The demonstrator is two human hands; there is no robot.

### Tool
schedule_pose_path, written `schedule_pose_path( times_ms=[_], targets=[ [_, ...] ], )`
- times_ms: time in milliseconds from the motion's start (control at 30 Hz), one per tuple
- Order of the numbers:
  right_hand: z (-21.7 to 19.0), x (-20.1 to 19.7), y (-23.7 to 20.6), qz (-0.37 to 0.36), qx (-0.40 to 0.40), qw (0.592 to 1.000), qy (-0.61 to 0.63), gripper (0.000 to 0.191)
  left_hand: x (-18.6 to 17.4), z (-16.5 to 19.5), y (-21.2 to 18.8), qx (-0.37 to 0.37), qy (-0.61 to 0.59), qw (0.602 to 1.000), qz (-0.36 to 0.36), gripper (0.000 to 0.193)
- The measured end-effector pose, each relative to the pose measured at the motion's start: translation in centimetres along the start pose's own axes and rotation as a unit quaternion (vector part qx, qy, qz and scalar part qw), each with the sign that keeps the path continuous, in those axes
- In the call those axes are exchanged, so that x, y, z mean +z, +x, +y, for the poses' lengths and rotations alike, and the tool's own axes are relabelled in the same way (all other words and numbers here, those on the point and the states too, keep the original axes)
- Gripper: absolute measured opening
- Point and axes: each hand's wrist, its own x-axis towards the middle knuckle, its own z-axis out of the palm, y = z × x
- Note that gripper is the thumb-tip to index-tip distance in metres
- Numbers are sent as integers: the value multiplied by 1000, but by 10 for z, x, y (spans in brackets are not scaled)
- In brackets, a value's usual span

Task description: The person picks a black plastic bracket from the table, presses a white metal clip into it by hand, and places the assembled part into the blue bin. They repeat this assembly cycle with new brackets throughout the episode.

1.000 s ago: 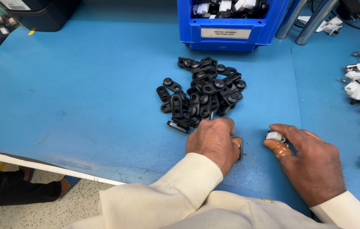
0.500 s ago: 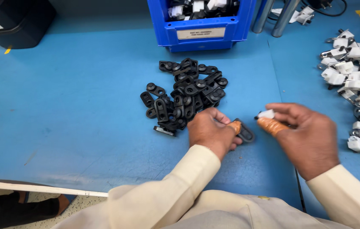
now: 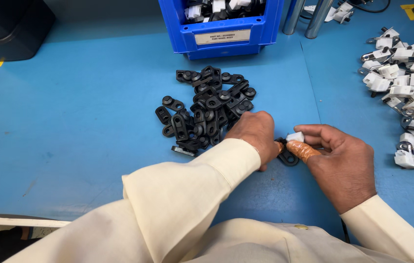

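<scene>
My left hand [image 3: 255,134] is curled over a black link [image 3: 288,157], fingers closed on it; most of the part is hidden under my knuckles, and only a loop of it shows just past them, low against the mat [image 3: 70,126]. My right hand [image 3: 341,163] pinches a small white clip [image 3: 295,137] between thumb and forefinger, the taped fingertip [image 3: 304,152] lying along the link. The two parts meet, or nearly meet, in the gap between my hands; I cannot tell whether they are seated together.

The link feels to me like moulded plastic: light, stiff, smooth enough to skate on the mat if I only press on it. I judge it best held by its flat sides, near the round eye, leaving the end free. The clip looks just as light and hard, with edges; a firm pinch across its square body seems right, since it is small enough to pop out of a loose hold. Neither part looks fragile, though a thin tab might snap if twisted.

Just beyond my left hand lies a pile of black links [image 3: 207,109]. A blue bin [image 3: 219,34] stands behind it. A heap of white clips [image 3: 409,92] lies to my right, well apart.
</scene>
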Motion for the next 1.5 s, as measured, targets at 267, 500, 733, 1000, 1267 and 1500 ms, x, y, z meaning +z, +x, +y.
schedule_pose_path(
  times_ms=[267, 500, 733, 1000, 1267, 1500],
  targets=[
    [2, 15, -9, 77, -105, 991, -31, 33, -3, -3, 2, 4, -129, 992, -18, 22],
    [9, 8, -5, 47, -246, 962, -103, 32, 7, -11, 10, -39, -318, 947, -37, 22],
    [6, -10, 11, -71, -257, 957, -115, 38, 1, -10, 9, -44, -253, 965, -43, 21],
    [-14, -11, 24, -141, -70, 978, -136, 26, 6, 6, -5, 0, 1, 999, 43, 14],
    [-8, -14, 32, -148, -32, 987, -49, 30, 38, -17, -7, 10, -364, 931, 39, 10],
    [18, -17, 35, -151, -29, 988, -12, 35, 63, -15, -2, 26, -374, 925, 60, 9]
  ],
)
